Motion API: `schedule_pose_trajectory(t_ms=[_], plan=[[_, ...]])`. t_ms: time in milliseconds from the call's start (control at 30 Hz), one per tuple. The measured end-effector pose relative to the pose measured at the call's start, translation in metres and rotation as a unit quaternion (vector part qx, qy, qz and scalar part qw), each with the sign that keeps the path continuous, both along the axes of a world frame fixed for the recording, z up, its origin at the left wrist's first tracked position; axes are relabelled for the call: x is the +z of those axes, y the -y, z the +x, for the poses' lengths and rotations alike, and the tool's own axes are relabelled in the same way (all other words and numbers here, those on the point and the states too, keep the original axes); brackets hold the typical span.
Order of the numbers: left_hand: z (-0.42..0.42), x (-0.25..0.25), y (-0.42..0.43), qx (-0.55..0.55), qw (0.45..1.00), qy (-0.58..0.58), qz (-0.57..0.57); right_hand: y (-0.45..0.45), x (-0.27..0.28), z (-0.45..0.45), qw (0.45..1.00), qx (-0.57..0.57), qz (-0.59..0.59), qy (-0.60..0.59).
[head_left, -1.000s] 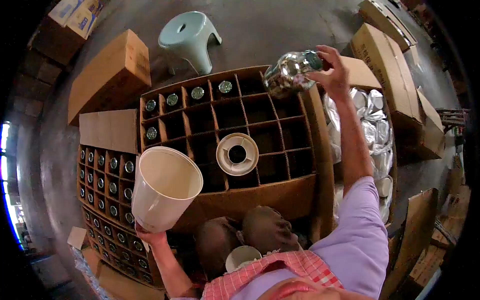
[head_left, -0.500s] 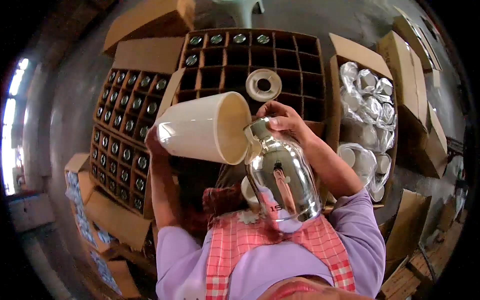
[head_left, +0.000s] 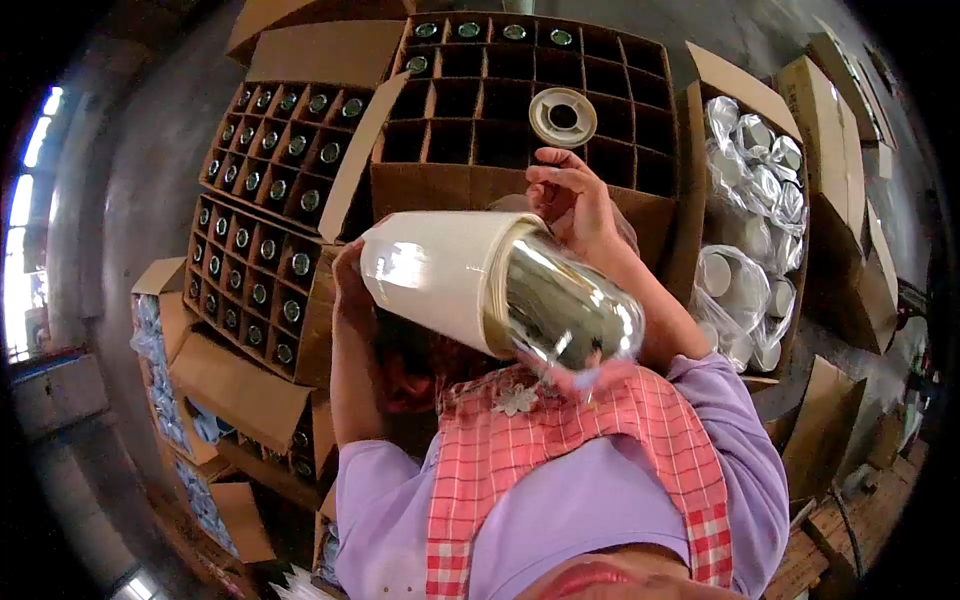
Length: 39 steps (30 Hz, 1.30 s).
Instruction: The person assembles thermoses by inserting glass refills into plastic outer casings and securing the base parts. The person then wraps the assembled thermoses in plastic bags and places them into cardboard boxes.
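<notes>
A cream plastic container (head_left: 430, 275) lies tilted on its side in front of my chest, its mouth toward the right. My left hand (head_left: 352, 285) is wrapped round its base end. A silvery glass bottle (head_left: 572, 305) sits neck-first inside the container, with its rounded base sticking out of the mouth. My right hand (head_left: 570, 200) is just above the bottle with its fingers apart, holding nothing. Beyond that hand, a white ring-shaped lid (head_left: 562, 117) rests on the divided carton (head_left: 450, 180).
Cartons of upright bottles (head_left: 265, 235) stand at the left. At the right an open box (head_left: 690, 215) holds plastic-wrapped silvery pieces (head_left: 740, 275). More cardboard boxes (head_left: 822, 150) stand farther right, and bagged items (head_left: 160, 375) fill boxes at the lower left.
The bottle has gone from my right hand into the container, neck first. My right hand has let go and opened above it. The view has shifted, with the cartons now higher.
</notes>
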State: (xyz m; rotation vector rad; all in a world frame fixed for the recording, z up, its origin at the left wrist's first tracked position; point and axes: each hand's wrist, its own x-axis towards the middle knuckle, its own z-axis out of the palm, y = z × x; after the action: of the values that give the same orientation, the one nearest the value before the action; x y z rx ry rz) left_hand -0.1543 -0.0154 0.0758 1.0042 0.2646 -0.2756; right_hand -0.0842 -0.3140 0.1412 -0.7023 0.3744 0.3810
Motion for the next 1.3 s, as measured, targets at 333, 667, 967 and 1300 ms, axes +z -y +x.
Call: schedule_pose_trajectory(t_ms=[333, 667, 967, 1300], plan=[[-0.022, -0.07, -0.023, 0.057, 0.983, -0.043, -0.167, 0.046, -0.006, -0.043, 0.93, 0.05, -0.267, 0.249], [-0.009, -0.004, 0.025, 0.13, 0.983, 0.019, -0.13, 0.062, 0.007, -0.046, 0.67, 0.105, -0.496, 0.542], [0.001, 0.142, 0.138, 0.094, 0.768, 0.443, 0.452, 0.148, -0.107, -0.035, 0.968, -0.061, -0.124, 0.207], [0.001, 0.153, 0.16, 0.176, 0.748, 0.477, 0.427, 0.141, -0.118, -0.058, 0.997, -0.026, 0.025, 0.072]])
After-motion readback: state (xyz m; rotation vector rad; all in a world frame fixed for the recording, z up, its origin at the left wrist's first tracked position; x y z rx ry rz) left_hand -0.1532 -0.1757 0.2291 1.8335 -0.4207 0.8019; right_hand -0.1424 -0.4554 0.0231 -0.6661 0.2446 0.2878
